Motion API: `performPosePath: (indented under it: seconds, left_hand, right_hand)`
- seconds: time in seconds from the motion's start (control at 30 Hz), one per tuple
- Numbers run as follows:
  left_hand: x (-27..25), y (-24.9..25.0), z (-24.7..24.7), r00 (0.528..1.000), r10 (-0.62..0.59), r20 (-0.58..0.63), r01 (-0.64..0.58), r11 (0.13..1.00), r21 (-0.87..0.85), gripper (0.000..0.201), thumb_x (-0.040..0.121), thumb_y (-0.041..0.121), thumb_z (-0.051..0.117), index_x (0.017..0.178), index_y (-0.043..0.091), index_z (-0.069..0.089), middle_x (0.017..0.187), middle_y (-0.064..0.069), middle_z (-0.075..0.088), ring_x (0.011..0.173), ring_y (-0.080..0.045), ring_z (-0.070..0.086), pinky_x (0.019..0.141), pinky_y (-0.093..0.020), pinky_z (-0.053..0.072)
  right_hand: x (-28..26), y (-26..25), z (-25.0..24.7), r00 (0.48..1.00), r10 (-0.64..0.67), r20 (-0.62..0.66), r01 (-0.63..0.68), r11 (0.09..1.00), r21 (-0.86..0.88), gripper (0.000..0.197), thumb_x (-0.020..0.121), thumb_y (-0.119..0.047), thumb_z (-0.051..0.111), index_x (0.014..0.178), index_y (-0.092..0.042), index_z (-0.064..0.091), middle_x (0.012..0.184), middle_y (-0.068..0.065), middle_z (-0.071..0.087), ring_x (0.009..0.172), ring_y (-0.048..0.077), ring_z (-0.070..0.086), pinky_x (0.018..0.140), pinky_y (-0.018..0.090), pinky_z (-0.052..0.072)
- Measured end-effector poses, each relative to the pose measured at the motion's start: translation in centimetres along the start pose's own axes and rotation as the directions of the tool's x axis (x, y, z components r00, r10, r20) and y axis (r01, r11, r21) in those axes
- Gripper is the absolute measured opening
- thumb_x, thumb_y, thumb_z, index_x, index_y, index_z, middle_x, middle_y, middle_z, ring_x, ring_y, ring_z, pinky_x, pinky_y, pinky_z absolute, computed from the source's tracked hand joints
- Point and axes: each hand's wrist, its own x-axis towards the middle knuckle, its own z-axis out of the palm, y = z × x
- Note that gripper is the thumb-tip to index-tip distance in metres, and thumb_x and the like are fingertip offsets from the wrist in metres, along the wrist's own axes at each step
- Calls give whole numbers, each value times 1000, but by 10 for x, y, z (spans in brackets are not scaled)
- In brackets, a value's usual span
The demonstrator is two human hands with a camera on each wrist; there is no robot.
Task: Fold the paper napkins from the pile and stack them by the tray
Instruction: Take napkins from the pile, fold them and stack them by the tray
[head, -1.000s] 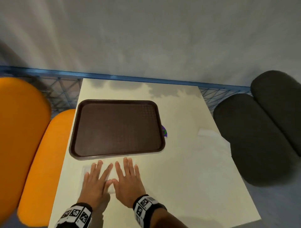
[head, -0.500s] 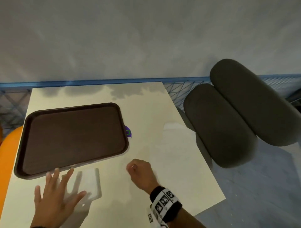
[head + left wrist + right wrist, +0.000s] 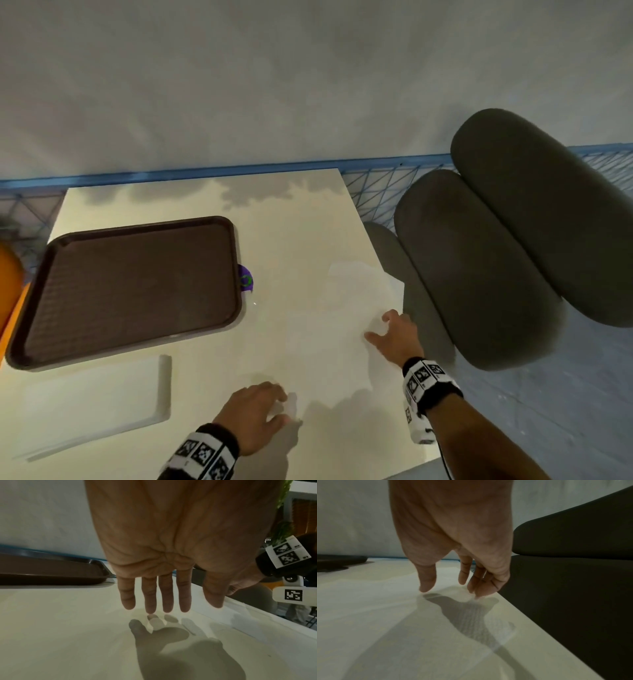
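Brown tray [image 3: 130, 284] on cream table [image 3: 301, 240], folded napkin [image 3: 96, 407] beside it, both hands lowered

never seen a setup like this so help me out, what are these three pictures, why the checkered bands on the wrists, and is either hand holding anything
There is no machine here: a person is working bare-handed at a pale table, wearing three cameras. The big picture comes from a head camera looking down. The other two come from cameras strapped on the wrists, looking along each palm to the fingers; the checkered bands are printed markers on those straps.

On the table lies an empty brown tray, with a folded white napkin just in front of it. Near the right edge is a faint pile of unfolded napkins.

The left hand hovers flat, fingers straight, holding nothing. The right hand reaches onto the pile, fingertips touching the top sheet, nothing gripped yet. Dark cushioned seats stand beside the table.
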Motion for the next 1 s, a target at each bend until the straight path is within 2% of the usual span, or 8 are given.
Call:
performPosePath:
  seconds: [0.2,0.33,0.5,0.57,0.67,0.77,0.9,1.0]
  left_hand:
    - [18,25,8,989,-53,139,26,981,192,58,98,53,39,153,37,26,166,12,1,154,-19,3,123,-47,11]
    - [18,29,9,988,-66,138,42,983,176,57,99,50,43,152,38,28,166,15,-2,154,-17,0,122,-50,13]
    - [11,29,13,989,-83,124,63,986,153,59,99,44,46,153,40,23,165,18,-7,154,-14,-6,121,-52,12]
    - [8,27,15,991,-81,105,69,991,112,64,96,51,49,153,38,24,165,17,-5,154,-14,-4,122,-52,12]
    - [2,26,5,993,-93,66,102,986,-136,108,63,95,46,152,36,29,162,14,23,149,-9,23,121,-38,23]
    - [-8,30,-19,991,-137,-9,106,810,-576,125,42,95,63,147,31,38,144,16,49,132,0,47,113,-28,36]
    - [-31,36,-61,996,-93,1,40,420,-907,123,35,82,81,139,24,48,129,9,65,119,-2,61,102,-23,46]
    - [-52,42,-85,996,86,0,-12,141,-990,107,51,66,87,139,16,51,134,-4,64,124,-21,61,109,-45,42]
  right_hand:
    - [15,8,9,997,-1,76,-6,995,95,52,75,-40,84,107,-18,50,106,-3,55,107,23,55,91,36,47]
    - [17,5,8,992,-38,117,26,995,99,34,76,-26,81,64,-23,49,76,-7,57,81,19,59,67,27,44]
    - [2,-7,-11,976,-181,119,161,973,164,22,76,-14,68,65,-23,51,76,-9,61,76,17,58,72,27,50]
    - [-14,-19,-29,954,-281,101,242,925,293,27,79,-6,68,70,-19,47,76,-7,57,75,18,54,61,16,40]
    - [-49,-46,-62,923,-353,151,234,830,507,25,86,-8,71,91,-23,52,94,-2,69,85,15,65,71,23,50]
    - [-90,-79,-94,867,-449,216,186,693,696,36,91,-5,69,119,-24,55,107,5,76,96,23,73,86,39,59]
    - [-139,-120,-119,808,-573,137,161,439,884,44,90,6,64,130,-10,58,119,16,71,108,34,69,89,41,58]
    - [-162,-145,-120,802,-595,58,135,275,952,46,85,4,68,129,-11,63,123,18,69,107,35,69,88,42,58]
